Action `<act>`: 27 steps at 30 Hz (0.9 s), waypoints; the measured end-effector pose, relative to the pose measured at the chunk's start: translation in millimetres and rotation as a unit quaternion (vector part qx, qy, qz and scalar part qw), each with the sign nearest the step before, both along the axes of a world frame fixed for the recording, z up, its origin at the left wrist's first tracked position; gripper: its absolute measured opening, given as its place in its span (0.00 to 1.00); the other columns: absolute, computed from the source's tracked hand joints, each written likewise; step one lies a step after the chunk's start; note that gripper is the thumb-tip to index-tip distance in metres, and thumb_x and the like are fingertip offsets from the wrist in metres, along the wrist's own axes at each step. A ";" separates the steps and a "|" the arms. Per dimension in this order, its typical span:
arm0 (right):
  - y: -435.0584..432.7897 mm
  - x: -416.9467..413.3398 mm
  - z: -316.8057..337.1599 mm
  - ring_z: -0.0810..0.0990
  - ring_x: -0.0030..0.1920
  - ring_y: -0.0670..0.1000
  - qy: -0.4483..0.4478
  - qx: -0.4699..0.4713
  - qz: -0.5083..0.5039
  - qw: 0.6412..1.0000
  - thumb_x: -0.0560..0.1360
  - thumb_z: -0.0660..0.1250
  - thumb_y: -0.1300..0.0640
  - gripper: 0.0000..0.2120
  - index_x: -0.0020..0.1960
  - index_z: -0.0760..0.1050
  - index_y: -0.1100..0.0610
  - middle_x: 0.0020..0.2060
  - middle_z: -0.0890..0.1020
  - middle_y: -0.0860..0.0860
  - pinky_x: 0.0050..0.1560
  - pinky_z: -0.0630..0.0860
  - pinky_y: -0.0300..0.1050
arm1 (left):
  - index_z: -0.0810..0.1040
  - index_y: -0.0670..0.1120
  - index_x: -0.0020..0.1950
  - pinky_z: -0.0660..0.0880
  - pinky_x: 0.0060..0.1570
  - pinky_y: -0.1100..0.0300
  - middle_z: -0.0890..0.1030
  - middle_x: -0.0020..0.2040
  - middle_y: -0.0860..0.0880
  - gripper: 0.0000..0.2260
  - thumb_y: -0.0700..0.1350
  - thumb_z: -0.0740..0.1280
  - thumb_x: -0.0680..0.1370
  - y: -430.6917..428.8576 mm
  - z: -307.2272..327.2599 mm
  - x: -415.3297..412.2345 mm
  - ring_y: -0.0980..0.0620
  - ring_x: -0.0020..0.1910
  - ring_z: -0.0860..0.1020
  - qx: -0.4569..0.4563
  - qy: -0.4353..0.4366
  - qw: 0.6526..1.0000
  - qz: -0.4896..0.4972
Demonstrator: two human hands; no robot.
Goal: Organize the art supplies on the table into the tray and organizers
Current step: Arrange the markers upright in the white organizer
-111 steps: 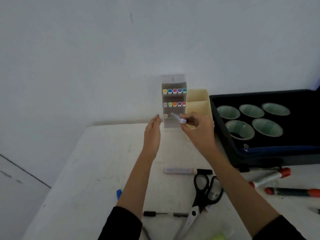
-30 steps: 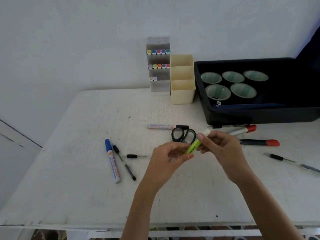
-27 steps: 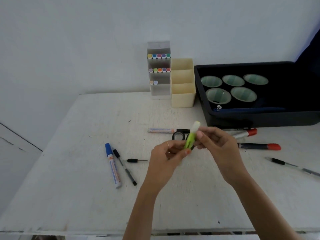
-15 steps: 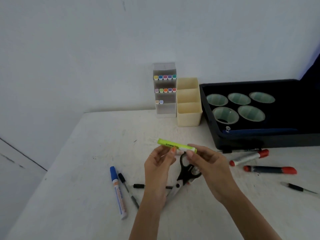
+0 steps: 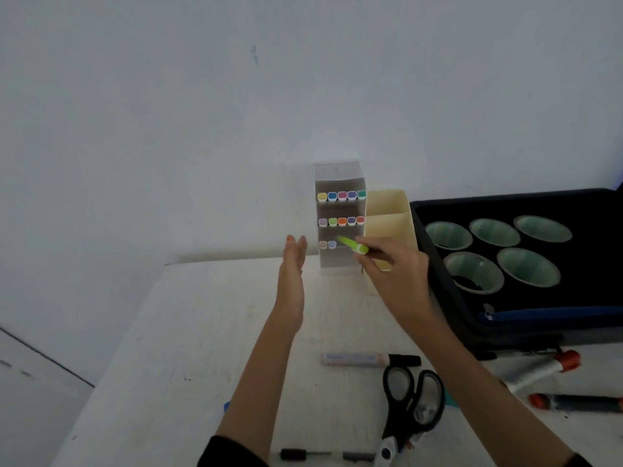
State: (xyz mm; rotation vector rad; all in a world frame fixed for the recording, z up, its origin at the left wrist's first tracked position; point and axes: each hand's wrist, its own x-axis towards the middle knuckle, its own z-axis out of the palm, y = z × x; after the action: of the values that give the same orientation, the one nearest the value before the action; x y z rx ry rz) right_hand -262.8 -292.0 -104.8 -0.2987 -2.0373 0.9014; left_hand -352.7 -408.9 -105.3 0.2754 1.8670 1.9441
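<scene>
My right hand (image 5: 392, 274) grips a lime-green marker (image 5: 352, 245), its tip pointing into the lowest shelf of the white marker rack (image 5: 338, 264) at the back of the table. That shelf holds two markers at its left; the two shelves above are full of coloured caps. My left hand (image 5: 292, 271) stands edge-on with straight fingers just left of the rack, holding nothing. A cream divided organizer (image 5: 387, 214) stands right of the rack, partly behind my right hand.
A black tray (image 5: 505, 318) with green cups fills the right. On the white table (image 5: 209, 332) lie black scissors (image 5: 411, 406), a pale marker (image 5: 354, 359), two red-capped markers (image 5: 546, 367) (image 5: 576, 402), a thin black pen (image 5: 323, 455) and a blue cap (image 5: 226, 406).
Both hands left the table's middle and moved to the rack. My left hand let go of the green marker; my right hand carried it to the lowest shelf.
</scene>
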 end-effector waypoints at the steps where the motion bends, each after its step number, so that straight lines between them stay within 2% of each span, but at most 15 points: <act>1: 2.0 -9.0 -2.9 0.82 0.44 0.48 -0.033 0.008 -0.001 0.999 0.70 0.73 0.64 0.12 0.53 0.81 0.60 0.46 0.83 0.50 0.47 0.74 0.26 | 0.63 0.51 0.74 0.49 0.72 0.53 0.63 0.74 0.53 0.25 0.59 0.43 0.81 5.3 -0.4 -6.5 0.53 0.74 0.59 -0.009 -0.001 1.000 -0.013; 2: 3.4 -16.0 -4.9 0.82 0.45 0.50 -0.071 0.011 -0.006 0.997 0.71 0.72 0.63 0.12 0.54 0.81 0.60 0.47 0.84 0.52 0.48 0.74 0.28 | 0.62 0.52 0.74 0.49 0.72 0.52 0.62 0.75 0.53 0.25 0.59 0.43 0.81 10.1 -1.3 -11.7 0.52 0.74 0.58 -0.020 -0.004 0.999 -0.025; 5: 8.1 -33.1 -8.1 0.81 0.48 0.53 -0.158 0.029 0.000 0.987 0.73 0.70 0.62 0.12 0.57 0.80 0.60 0.51 0.83 0.55 0.54 0.77 0.45 | 0.62 0.53 0.74 0.46 0.73 0.49 0.62 0.75 0.53 0.26 0.60 0.41 0.81 20.4 -4.7 -22.9 0.51 0.75 0.57 -0.035 -0.012 0.998 -0.052; 10: 18.7 -59.2 -12.6 0.79 0.51 0.52 -0.257 0.059 0.011 0.965 0.76 0.66 0.58 0.13 0.59 0.78 0.57 0.54 0.82 0.55 0.53 0.68 0.34 | 0.67 0.53 0.72 0.49 0.72 0.51 0.68 0.72 0.53 0.26 0.60 0.42 0.81 23.6 -10.4 -31.4 0.53 0.72 0.63 -0.024 -0.013 0.999 -0.047; 16: 29.4 -78.0 -19.0 0.79 0.54 0.53 -0.311 0.067 0.000 0.948 0.77 0.64 0.54 0.16 0.64 0.75 0.56 0.57 0.80 0.54 0.57 0.71 0.38 | 0.69 0.54 0.70 0.47 0.73 0.49 0.70 0.70 0.52 0.26 0.61 0.43 0.80 24.9 -14.7 -36.6 0.53 0.72 0.63 -0.025 -0.011 0.999 -0.037; 20: 28.0 -79.4 -18.6 0.79 0.55 0.54 -0.308 0.075 -0.006 0.948 0.77 0.64 0.55 0.16 0.65 0.74 0.56 0.58 0.80 0.54 0.57 0.69 0.36 | 0.70 0.54 0.70 0.47 0.73 0.48 0.71 0.70 0.52 0.25 0.60 0.44 0.80 24.0 -14.2 -35.8 0.52 0.72 0.63 -0.039 0.013 0.999 -0.035; 23: 25.4 -77.8 -16.3 0.79 0.56 0.54 -0.304 0.061 0.005 0.951 0.77 0.64 0.56 0.16 0.65 0.74 0.57 0.59 0.80 0.54 0.57 0.69 0.35 | 0.66 0.53 0.72 0.49 0.72 0.48 0.67 0.72 0.51 0.25 0.59 0.43 0.81 22.3 -8.9 -32.0 0.52 0.73 0.62 -0.055 0.018 0.997 -0.046; 27: 13.8 -60.1 -7.1 0.78 0.56 0.54 -0.275 0.028 0.010 0.961 0.77 0.64 0.62 0.17 0.65 0.73 0.58 0.60 0.78 0.54 0.58 0.70 0.38 | 0.60 0.51 0.75 0.56 0.72 0.50 0.63 0.74 0.49 0.23 0.57 0.49 0.81 20.0 -1.8 -14.4 0.49 0.73 0.62 -0.075 0.022 0.997 -0.018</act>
State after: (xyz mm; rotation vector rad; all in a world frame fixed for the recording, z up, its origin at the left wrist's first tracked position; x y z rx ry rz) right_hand -322.9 -278.2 -111.8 -0.5465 -2.5734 0.8325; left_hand -367.2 -388.9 -107.1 0.3066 2.0094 1.7775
